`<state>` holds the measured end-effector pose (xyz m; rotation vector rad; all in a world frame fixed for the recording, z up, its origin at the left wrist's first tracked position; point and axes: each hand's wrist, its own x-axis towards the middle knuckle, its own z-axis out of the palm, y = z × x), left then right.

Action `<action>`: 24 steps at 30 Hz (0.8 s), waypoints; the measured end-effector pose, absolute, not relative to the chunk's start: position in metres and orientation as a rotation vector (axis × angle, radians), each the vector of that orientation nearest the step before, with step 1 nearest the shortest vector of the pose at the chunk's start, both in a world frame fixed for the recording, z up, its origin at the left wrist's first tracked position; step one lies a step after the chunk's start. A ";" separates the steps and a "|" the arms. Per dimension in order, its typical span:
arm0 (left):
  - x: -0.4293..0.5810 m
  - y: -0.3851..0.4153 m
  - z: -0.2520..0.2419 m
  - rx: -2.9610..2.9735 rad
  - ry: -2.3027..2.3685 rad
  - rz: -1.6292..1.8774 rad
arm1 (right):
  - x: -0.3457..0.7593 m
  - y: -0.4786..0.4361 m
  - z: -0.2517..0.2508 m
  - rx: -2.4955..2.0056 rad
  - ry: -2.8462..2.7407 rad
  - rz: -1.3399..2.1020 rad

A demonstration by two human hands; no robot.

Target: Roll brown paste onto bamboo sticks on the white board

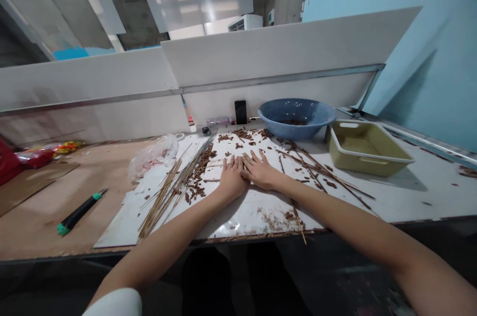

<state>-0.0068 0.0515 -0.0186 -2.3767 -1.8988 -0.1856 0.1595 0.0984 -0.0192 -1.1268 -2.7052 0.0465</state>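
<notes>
My left hand [234, 178] and my right hand [261, 171] lie flat, side by side, on a white sheet [238, 206], fingers stretched forward and thumbs close together. A short dark length of stick shows just left of the left hand; whether it runs on beneath my palms is hidden. Small brown lumps [194, 191] are scattered around and beyond the fingers. To the left lies a bundle of thin bare sticks [160, 201]. Brown-coated sticks [328, 172] spread out on the right, near my right forearm.
Behind on the right stand a blue basin [294, 129] with brown material inside and an olive-green bin [368, 164]. A phone [241, 112] leans against the back panel. At left are a clear plastic bag [156, 154] and a black-green utility knife [81, 211].
</notes>
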 end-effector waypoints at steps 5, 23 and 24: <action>-0.010 0.054 -0.016 -2.372 -1.917 -0.186 | 0.163 0.104 -0.013 -1.052 -2.707 -0.047; -0.014 0.052 -0.007 -2.351 -1.878 -0.192 | 0.165 0.105 -0.014 -1.033 -2.671 -0.166; -0.015 0.051 -0.007 -2.361 -1.845 -0.199 | 0.165 0.103 -0.014 -0.993 -2.676 -0.174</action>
